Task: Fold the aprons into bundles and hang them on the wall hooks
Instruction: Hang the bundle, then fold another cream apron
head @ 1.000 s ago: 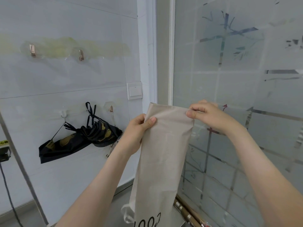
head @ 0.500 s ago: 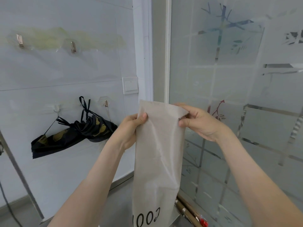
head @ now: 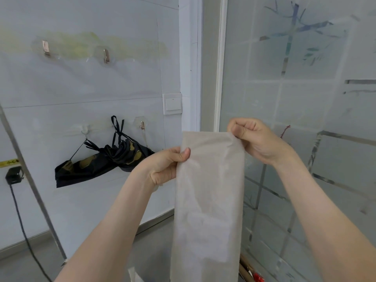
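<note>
A beige apron (head: 209,200), folded into a long narrow strip, hangs straight down in front of me. My left hand (head: 164,165) pinches its left edge a little below the top. My right hand (head: 256,139) pinches the top right corner with curled fingers. On the left wall a black and gold apron bundle (head: 101,163) hangs by its ties from a white hook (head: 85,131) and a small metal hook (head: 142,125). Two bare metal hooks (head: 45,47) (head: 106,55) are higher up on the wall.
A white light switch (head: 172,103) sits on the wall by the corner. Frosted glass panels (head: 305,88) fill the right side. A black plug with a cable (head: 14,176) and a slanted metal pole (head: 36,192) are at the left. Wooden sticks (head: 247,269) lie on the floor.
My left hand has slid lower down the strip's left edge. My right hand has closed more tightly on the top right corner. The printed lettering at the strip's bottom is no longer in view.
</note>
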{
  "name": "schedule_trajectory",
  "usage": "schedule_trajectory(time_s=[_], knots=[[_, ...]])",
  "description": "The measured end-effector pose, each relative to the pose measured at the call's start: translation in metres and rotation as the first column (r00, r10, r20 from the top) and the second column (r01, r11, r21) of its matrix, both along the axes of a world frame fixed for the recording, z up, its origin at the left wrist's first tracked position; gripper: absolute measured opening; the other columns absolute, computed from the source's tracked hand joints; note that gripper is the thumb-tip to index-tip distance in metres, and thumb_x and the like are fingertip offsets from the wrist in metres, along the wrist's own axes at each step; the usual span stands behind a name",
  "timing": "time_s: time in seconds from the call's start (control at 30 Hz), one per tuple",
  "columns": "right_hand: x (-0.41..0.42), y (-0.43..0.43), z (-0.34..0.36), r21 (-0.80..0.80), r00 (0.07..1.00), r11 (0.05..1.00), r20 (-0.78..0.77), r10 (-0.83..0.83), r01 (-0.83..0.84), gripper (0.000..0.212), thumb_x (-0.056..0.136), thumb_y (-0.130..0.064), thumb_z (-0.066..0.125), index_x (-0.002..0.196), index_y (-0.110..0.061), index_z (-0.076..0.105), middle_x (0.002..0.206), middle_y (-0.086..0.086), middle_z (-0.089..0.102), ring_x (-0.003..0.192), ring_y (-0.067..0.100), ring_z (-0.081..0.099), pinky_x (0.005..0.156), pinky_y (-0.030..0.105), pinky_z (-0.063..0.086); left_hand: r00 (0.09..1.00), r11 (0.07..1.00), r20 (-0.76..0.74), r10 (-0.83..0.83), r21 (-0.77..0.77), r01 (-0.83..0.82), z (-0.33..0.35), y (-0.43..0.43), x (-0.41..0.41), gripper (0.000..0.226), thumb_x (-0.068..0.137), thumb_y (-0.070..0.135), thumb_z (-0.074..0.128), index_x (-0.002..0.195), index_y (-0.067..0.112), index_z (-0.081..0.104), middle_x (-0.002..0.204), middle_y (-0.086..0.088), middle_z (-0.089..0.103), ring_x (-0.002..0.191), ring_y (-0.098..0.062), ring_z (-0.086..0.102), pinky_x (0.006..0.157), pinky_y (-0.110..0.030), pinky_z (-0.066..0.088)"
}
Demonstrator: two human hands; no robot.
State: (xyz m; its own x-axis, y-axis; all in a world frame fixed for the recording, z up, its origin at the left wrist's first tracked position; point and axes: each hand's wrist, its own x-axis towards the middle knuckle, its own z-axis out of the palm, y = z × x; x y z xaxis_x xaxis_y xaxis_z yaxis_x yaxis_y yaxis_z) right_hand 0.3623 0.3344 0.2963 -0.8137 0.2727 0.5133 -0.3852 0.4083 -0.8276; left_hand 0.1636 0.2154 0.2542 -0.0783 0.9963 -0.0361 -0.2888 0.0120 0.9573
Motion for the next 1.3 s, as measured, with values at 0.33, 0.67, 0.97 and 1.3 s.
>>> schedule_trajectory(time_s=[0.33,0.67,0.97,1.3], knots=[[0.028,0.003,-0.004,-0.176,0.988,0.977,-0.078,-0.136,0.121,0.101,0.05,-0.057,0.087,0.135,-0.035,0.036,0.12,-0.009,0.061,0.111,0.009,0.058,0.088,0.021,0.047,0.968,0.885,0.091,0.233,0.394,-0.25,0.019,0.01,0.027,0.014,0.09,0.016,0.055,0.102,0.015,0.06,0.093,-0.001,0.07,0.085,-0.016,0.066,0.077,-0.029,0.055],[0.014,-0.023,-0.065,-0.65,0.947,0.708,0.059,-0.316,0.276,0.027,0.089,-0.023,0.056,0.109,-0.007,0.064,0.095,0.004,0.075,0.086,0.014,0.072,0.072,0.025,0.058,0.837,0.797,-0.064,0.544,0.35,-0.492,0.019,0.023,0.043,0.024,0.095,0.035,0.056,0.113,0.019,0.057,0.094,-0.005,0.068,0.08,-0.018,0.064,0.071,-0.031,0.052],[0.028,-0.006,-0.015,-0.694,0.864,0.63,-0.021,-0.502,0.349,0.026,0.097,-0.029,0.052,0.11,-0.01,0.064,0.101,0.007,0.074,0.092,0.021,0.071,0.069,0.032,0.059,0.955,0.997,-0.297,-0.002,0.069,0.024,-0.021,0.011,0.043,0.071,0.081,0.068,0.046,0.124,0.013,0.06,0.119,-0.009,0.067,0.11,-0.024,0.063,0.098,-0.04,0.047],[0.029,-0.008,-0.021,-0.668,0.935,0.713,-0.074,-0.348,0.212,0.043,0.087,-0.052,0.051,0.108,-0.021,0.072,0.11,0.0,0.072,0.103,0.015,0.068,0.072,0.025,0.057,0.928,0.924,-0.15,0.34,0.235,-0.3,0.006,0.021,0.063,0.017,0.096,0.019,0.056,0.091,0.009,0.068,0.088,-0.007,0.074,0.078,-0.02,0.07,0.072,-0.03,0.056]])
